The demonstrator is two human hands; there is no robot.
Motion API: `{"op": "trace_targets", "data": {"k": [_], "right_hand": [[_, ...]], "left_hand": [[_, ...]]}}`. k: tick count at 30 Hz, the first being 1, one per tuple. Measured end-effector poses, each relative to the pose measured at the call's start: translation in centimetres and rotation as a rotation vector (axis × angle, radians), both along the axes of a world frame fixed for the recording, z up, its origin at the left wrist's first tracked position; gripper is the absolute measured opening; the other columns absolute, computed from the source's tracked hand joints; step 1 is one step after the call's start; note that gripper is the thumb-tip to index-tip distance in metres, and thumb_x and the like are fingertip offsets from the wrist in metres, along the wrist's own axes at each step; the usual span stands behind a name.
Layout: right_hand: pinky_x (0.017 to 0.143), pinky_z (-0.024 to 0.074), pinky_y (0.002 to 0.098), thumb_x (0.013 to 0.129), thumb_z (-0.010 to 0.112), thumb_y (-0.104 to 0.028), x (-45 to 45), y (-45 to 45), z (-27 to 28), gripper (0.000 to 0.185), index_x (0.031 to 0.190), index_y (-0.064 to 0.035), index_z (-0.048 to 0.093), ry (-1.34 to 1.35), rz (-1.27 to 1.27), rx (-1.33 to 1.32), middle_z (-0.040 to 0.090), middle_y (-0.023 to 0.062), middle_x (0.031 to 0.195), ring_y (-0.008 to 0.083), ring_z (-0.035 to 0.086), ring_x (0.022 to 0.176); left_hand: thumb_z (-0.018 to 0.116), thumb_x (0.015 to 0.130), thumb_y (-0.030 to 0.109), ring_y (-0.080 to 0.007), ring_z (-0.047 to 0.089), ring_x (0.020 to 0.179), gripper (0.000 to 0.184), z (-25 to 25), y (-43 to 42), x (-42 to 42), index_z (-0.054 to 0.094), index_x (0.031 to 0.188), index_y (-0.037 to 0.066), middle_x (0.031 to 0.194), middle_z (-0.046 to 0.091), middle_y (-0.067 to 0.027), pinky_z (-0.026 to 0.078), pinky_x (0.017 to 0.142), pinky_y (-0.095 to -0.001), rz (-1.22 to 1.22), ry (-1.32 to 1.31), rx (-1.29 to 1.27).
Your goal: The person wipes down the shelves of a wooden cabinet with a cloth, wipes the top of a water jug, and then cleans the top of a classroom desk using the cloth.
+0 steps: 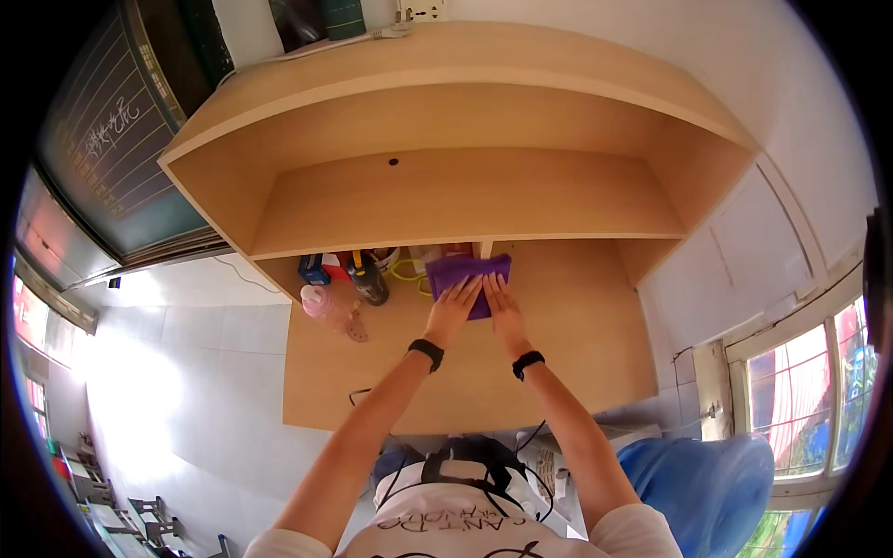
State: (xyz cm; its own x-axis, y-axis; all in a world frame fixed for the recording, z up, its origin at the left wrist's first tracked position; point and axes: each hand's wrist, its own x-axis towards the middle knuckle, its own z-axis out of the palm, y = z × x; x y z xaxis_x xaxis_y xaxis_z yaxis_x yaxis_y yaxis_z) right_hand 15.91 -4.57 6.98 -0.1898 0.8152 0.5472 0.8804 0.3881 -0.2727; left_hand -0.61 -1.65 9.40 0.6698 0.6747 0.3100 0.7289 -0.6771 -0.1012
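A folded purple cloth (450, 271) lies on the wooden desk (558, 372), close to the middle divider beneath the shelf. My left hand (453, 312) rests flat on the cloth's left part, fingers stretched forward. Beside it, my right hand (503, 305) presses flat on the right part, its fingers stretched out too. Neither hand grips the cloth. Just left of the cloth, a yellow-green looped item (406, 270) is partly hidden. Both wrists wear black bands.
A dark bottle (368, 281), a pink bottle (316, 300) and a blue box (313, 270) stand at the desk's left. A wooden shelf (465, 195) overhangs the back. Large blue water jugs (698, 488) are at lower right. A chalkboard (107, 130) hangs at left.
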Motion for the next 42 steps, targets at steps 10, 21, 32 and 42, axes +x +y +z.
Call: {"op": "trace_targets", "data": {"k": [10, 21, 32, 42], "right_hand": [[0.106, 0.0412, 0.0393, 0.081, 0.046, 0.008, -1.0, -4.2, -8.1, 0.065, 0.144, -0.0052, 0.035, -0.184, 0.123, -0.497, 0.035, 0.0128, 0.15, 0.036, 0.038, 0.134], [0.096, 0.0465, 0.0409, 0.079, 0.055, -0.007, -5.2, -13.8, -8.6, 0.05, 0.128, 0.0038, 0.049, -0.24, 0.168, -0.589, 0.047, 0.0218, 0.138, 0.0379, 0.055, 0.114], [0.069, 0.0526, 0.0463, 0.079, 0.056, -0.011, -7.2, -30.3, -1.7, 0.024, 0.1, -0.0004, 0.061, 0.158, -0.126, -0.711, 0.066, 0.0194, 0.09, 0.0357, 0.065, 0.082], [0.069, 0.0501, 0.0454, 0.08, 0.055, -0.017, -11.2, -46.0, 11.1, 0.028, 0.105, -0.0073, 0.063, 0.632, -0.846, -0.679, 0.064, 0.0225, 0.084, 0.0376, 0.063, 0.077]], "left_hand": [[0.052, 0.08, -0.005, -0.0348, 0.027, 0.141, 0.074, -9.7, -4.7, -1.9, 0.026, 0.148, 0.006, 0.155, 0.026, -0.0087, 0.029, 0.114, -0.0419, 0.051, -0.017, -0.66], [0.058, 0.073, -0.007, -0.0416, 0.029, 0.138, 0.082, -8.6, -13.1, -8.3, 0.025, 0.148, 0.006, 0.153, 0.027, -0.0156, 0.032, 0.111, -0.0459, -0.184, -0.124, -0.868], [0.063, 0.08, 0.009, -0.0345, 0.05, 0.123, 0.064, -4.3, -18.0, -8.6, 0.043, 0.141, 0.013, 0.131, 0.054, -0.0204, 0.042, 0.1, -0.0393, -0.627, 0.02, -1.327], [0.061, 0.084, 0.007, -0.0337, 0.059, 0.107, 0.05, 4.7, -24.6, 2.5, 0.05, 0.132, 0.005, 0.121, 0.06, -0.0191, 0.047, 0.093, -0.0378, -1.366, 0.231, -1.472]]}}
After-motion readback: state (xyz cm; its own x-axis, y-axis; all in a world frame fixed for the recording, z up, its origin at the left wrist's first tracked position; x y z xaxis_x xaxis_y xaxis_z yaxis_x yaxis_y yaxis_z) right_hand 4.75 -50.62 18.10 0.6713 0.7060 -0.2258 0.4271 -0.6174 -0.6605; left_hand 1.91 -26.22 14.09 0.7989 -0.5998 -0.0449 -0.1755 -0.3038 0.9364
